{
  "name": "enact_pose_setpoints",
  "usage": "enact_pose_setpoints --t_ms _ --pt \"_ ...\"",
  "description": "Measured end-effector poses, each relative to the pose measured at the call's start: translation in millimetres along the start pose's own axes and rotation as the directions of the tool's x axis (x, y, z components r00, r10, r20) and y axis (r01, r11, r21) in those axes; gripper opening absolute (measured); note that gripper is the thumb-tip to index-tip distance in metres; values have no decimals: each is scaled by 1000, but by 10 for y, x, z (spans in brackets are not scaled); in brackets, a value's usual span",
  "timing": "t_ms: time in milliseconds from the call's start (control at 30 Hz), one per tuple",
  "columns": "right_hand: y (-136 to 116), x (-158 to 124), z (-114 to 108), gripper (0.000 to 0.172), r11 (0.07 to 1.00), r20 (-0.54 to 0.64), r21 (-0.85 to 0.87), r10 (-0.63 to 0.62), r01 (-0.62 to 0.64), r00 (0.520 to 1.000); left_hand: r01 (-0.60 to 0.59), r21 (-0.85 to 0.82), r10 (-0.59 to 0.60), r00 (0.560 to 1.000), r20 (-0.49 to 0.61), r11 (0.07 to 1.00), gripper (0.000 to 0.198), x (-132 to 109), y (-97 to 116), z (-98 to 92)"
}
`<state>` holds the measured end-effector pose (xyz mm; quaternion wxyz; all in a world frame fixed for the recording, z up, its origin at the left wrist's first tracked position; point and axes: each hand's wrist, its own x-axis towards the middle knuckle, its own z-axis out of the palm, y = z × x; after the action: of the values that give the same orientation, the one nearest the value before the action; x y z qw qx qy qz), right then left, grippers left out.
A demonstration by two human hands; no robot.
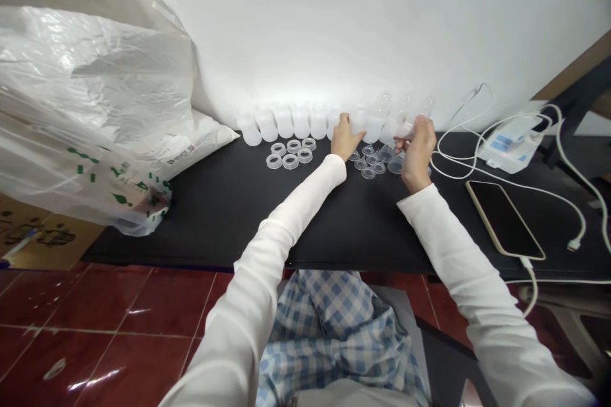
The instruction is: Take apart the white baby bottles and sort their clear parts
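Black surface [229, 203] against white wall. Left hand [344, 138] reaches to row of white cups [286, 122], fingers spread, touching nearest cup. Right hand [417, 149] pinches clear piece [403, 130] just right of it, above scattered rings [375, 162].

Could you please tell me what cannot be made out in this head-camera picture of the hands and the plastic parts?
- Head view: what the right hand pinches; clear plastic, washed out against the white wall.
- Head view: the part under the left hand, hidden by its fingers.
- Head view: the print on the plastic bag, too small and crumpled.
- Head view: the white cable, cut off by the right edge.
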<state>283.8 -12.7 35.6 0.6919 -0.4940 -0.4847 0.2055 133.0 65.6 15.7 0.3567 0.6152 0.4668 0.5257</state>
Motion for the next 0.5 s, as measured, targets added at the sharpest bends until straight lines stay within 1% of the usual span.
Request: enact_pose_setpoints --t_ms 133,233,300,367,433,500 --pt "63 -5 5 60 999 -3 -5 -35 35 999 69 86 -71 997 24 994 53 53 15 117" --pt "103 -14 21 62 999 -3 4 -46 46 999 91 145 -96 995 27 985 48 111 45 143" --pt "147 -15 21 61 998 21 -11 -57 57 998 100 200 -112 992 51 975 42 147 53 138" --pt "196 -13 15 61 997 74 -31 -72 74 995 112 248 -133 989 69 962 36 177 31 129" --pt "227 -15 11 62 995 133 -45 -82 89 988 130 241 -149 987 61 962 31 207 -31 131" --pt "223 -29 20 62 995 149 -52 -72 81 986 76 138 -82 996 38 988 33 241 -122 146"
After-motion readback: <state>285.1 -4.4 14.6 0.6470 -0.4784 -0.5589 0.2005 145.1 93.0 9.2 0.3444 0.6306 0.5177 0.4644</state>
